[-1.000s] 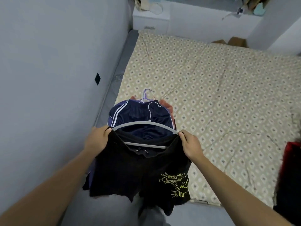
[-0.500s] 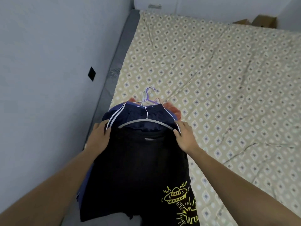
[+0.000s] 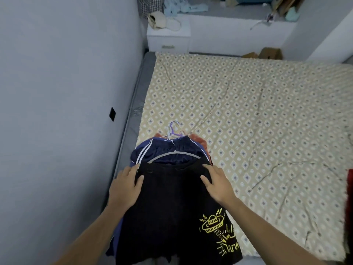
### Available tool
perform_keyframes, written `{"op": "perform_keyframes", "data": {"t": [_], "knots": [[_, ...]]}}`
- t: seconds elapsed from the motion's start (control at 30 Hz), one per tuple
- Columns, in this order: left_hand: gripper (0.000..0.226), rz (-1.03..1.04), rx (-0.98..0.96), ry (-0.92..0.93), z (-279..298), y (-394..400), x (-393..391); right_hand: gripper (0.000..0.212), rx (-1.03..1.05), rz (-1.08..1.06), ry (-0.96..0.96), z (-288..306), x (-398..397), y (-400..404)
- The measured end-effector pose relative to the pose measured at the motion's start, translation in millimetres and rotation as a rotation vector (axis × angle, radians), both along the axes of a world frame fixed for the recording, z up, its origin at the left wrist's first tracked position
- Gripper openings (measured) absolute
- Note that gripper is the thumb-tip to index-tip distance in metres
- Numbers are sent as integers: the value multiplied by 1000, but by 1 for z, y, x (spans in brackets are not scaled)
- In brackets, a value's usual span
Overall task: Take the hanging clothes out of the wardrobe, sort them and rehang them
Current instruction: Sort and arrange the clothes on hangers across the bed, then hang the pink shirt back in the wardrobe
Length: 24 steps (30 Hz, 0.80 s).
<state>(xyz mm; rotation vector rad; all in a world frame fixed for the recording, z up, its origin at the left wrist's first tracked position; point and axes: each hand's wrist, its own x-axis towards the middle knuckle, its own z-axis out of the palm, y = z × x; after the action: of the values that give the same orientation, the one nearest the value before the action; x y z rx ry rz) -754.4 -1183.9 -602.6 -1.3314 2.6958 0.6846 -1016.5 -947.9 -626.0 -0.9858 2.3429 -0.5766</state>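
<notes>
Left hand: left hand (image 3: pixel 125 188) lies flat on the left side of the black shorts (image 3: pixel 172 207), fingers straight and spread, thumb pointing inward across the cloth; it presses and clasps nothing.
Right hand: right hand (image 3: pixel 216 183) mirrors it on the right side of the waistband, fingers extended and apart, resting on the fabric without pinching it.
Between the hands: waistband of the black shorts, with a grey hanger (image 3: pixel 174 154) arching just beyond the fingertips.
Beyond the fingertips: navy shorts with white stripes (image 3: pixel 164 150), an orange-red garment (image 3: pixel 199 140) under them, and a cluster of hanger hooks (image 3: pixel 172 129) at the far end of the stack.
Under the stack: near left corner of the bed (image 3: pixel 248 121), close to the wall (image 3: pixel 57 92).
Done, by the look of it: several garments are out of the wardrobe and piled on their hangers; the black shorts are on top.
Left to do: probably the rest of the sorting and all the rehanging; the wardrobe is not in view.
Right edge: a red and dark garment (image 3: pixel 349 188), partly cut off.
</notes>
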Motion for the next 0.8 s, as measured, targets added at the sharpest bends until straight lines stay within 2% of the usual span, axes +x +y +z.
{"op": "perform_keyframes", "data": {"t": [0.13,0.37,0.57,0.8], "knots": [[66,-148,-77,26,43,14,25,53,-20,-48,89,53,43,21],[68,-430,-254,37,123,56,30,56,-91,-208,259,140,111,84],[74,-634,-325,126,174,120,-19,57,-112,-360,385,191,119,167],[70,-868,-344,247,206,253,-102,64,-103,-596,446,221,107,308]]}}
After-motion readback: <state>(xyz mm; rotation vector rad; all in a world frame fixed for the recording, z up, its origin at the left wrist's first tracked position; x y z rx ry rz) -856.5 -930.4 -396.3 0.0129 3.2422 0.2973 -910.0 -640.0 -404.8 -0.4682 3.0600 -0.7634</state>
